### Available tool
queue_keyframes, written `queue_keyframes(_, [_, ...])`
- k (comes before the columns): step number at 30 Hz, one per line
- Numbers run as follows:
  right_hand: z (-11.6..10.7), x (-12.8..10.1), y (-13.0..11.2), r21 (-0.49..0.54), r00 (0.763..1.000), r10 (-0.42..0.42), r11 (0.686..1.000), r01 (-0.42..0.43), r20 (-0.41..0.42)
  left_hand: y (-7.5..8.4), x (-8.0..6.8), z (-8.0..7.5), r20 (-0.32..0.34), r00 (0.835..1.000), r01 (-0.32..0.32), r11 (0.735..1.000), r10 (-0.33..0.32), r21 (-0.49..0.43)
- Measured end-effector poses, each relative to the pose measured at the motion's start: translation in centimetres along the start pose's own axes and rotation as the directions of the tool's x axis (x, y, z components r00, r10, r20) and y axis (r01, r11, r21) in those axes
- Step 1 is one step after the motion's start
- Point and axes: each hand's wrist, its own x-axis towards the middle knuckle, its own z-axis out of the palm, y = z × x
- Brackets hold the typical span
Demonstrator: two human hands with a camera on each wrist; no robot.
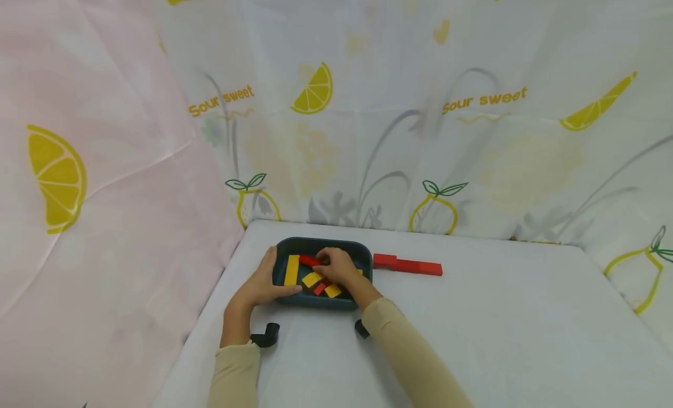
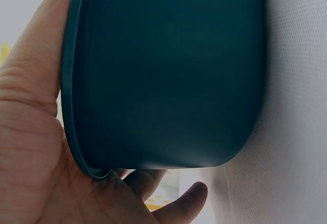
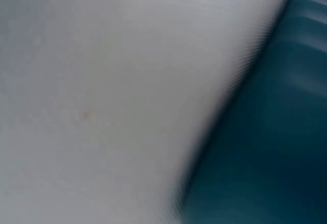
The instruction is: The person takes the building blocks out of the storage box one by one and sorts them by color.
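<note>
A dark teal bin (image 1: 322, 303) stands on the white table with several red and yellow blocks inside. My left hand (image 1: 261, 282) holds its left end, thumb along the near rim and fingers at the far left side. In the left wrist view, the left hand (image 2: 30, 132) wraps the bin's (image 2: 168, 76) rim and corner. My right hand (image 1: 339, 266) reaches into the bin, with thumb and fingertips around the right end of a red block (image 1: 308, 260). A long yellow block (image 1: 291, 270) lies along the left inside, and smaller yellow blocks (image 1: 333, 290) lie below the right hand.
Right of the bin, red blocks (image 1: 407, 265) form a line on the white table (image 1: 489, 326). A printed cloth (image 1: 357, 151) hangs behind the table, and a pinkish cloth (image 1: 115, 232) along its left. The right wrist view shows the bin's outer wall (image 3: 276, 147), blurred.
</note>
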Motion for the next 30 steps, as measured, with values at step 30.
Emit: queue_keyframes(30, [0.4,0.75,-0.36,-0.079,0.997,0.003,0.997,0.003,0.073,-0.02,0.0,-0.01,0.016,1.0,0.0,1.0,0.0,0.01])
